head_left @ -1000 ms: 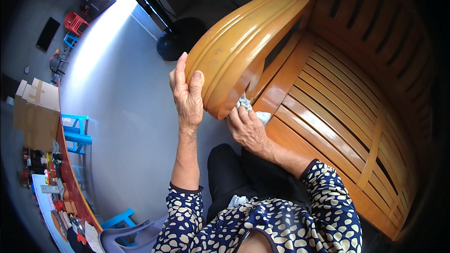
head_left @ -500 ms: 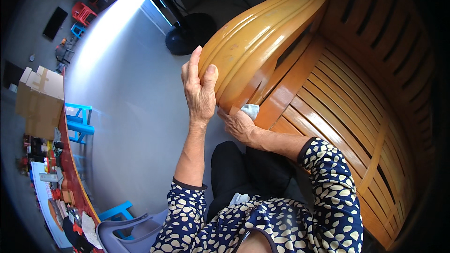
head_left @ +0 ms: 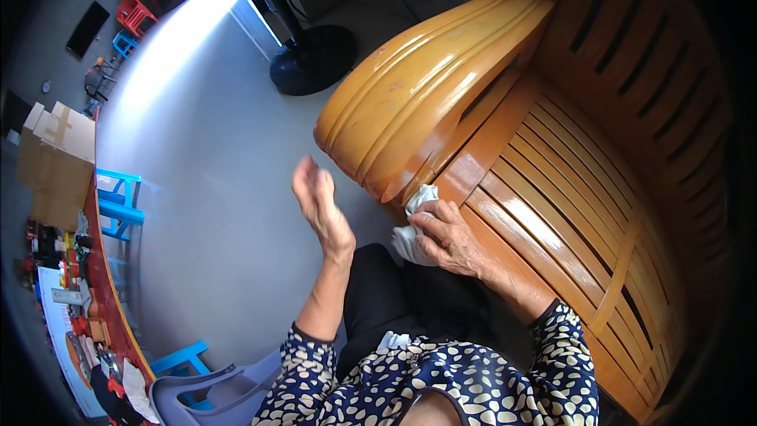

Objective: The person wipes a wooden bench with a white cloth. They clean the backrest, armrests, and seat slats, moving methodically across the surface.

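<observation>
A glossy wooden bench [head_left: 516,159] with a slatted seat and a broad, grooved armrest [head_left: 394,99] fills the right side. My right hand [head_left: 451,238] grips a pale, crumpled cloth [head_left: 412,246] at the front corner of the seat, just below the armrest's front end. Part of the cloth touches the wood and part hangs over the front edge. My left hand [head_left: 322,209] is in the air to the left of the armrest, touching nothing; its fingers are stretched out and slightly blurred.
Beyond the armrest stands a round black base [head_left: 313,59] with a pole. On the left, a red-edged table [head_left: 118,300] carries cluttered items and cardboard boxes [head_left: 55,173]. Blue stools [head_left: 120,205] stand beside it, and a grey plastic chair [head_left: 229,390] is close at lower left.
My left hand has let go of the armrest and moved down toward me. My right hand has come out from under the armrest's end to the seat corner, with more cloth showing.
</observation>
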Action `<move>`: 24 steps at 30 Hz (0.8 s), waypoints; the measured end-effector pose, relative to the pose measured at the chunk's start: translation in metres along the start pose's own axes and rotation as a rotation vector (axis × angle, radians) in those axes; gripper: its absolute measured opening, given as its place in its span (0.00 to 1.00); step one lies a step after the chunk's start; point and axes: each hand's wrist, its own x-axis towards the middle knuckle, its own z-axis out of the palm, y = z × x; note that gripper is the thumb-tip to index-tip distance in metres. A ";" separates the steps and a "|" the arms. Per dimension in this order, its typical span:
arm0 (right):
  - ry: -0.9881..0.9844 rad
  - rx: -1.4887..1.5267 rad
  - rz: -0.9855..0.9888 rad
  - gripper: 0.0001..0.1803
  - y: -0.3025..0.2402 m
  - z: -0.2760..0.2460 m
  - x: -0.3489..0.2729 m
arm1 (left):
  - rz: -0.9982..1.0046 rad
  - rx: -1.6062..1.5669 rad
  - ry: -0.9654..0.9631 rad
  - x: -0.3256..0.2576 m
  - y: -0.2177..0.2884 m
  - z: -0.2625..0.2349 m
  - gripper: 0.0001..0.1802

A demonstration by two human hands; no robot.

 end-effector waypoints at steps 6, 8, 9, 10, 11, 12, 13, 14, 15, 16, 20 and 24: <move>0.136 0.497 0.055 0.19 -0.012 0.016 0.008 | -0.401 -0.070 -0.632 -0.075 -0.028 -0.032 0.19; 0.294 0.531 0.025 0.12 -0.010 0.019 0.013 | -0.475 -0.022 -0.535 -0.073 -0.035 -0.037 0.14; 0.343 0.705 0.172 0.09 -0.006 0.021 0.013 | -0.459 -0.004 -0.488 -0.070 -0.036 -0.041 0.11; 0.391 0.876 0.321 0.07 -0.002 0.021 0.013 | -0.485 -0.051 -0.413 -0.066 -0.035 -0.044 0.09; 0.422 1.025 0.377 0.04 0.000 0.016 0.014 | -0.515 -0.104 -0.371 -0.062 -0.034 -0.048 0.09; 0.435 1.086 0.409 0.05 0.007 0.015 0.011 | -0.544 -0.156 -0.330 -0.058 -0.035 -0.052 0.09; 0.477 1.085 0.383 0.05 0.009 0.015 0.012 | -0.544 -0.160 -0.314 -0.055 -0.039 -0.057 0.09; 0.516 1.084 0.362 0.05 0.010 0.016 0.013 | -0.546 -0.177 -0.303 -0.054 -0.038 -0.057 0.09; 0.474 1.034 0.378 0.06 0.010 0.013 0.012 | -0.547 -0.194 -0.292 -0.053 -0.035 -0.056 0.09; 0.431 0.984 0.393 0.07 0.009 0.009 0.010 | -0.549 -0.210 -0.281 -0.051 -0.033 -0.056 0.09; 0.234 0.851 0.340 0.14 0.011 0.016 0.003 | -0.831 -0.502 -0.420 -0.049 -0.040 -0.067 0.25; 0.224 0.792 0.399 0.14 0.005 0.033 -0.001 | -0.923 -0.646 -0.602 -0.062 -0.011 -0.055 0.35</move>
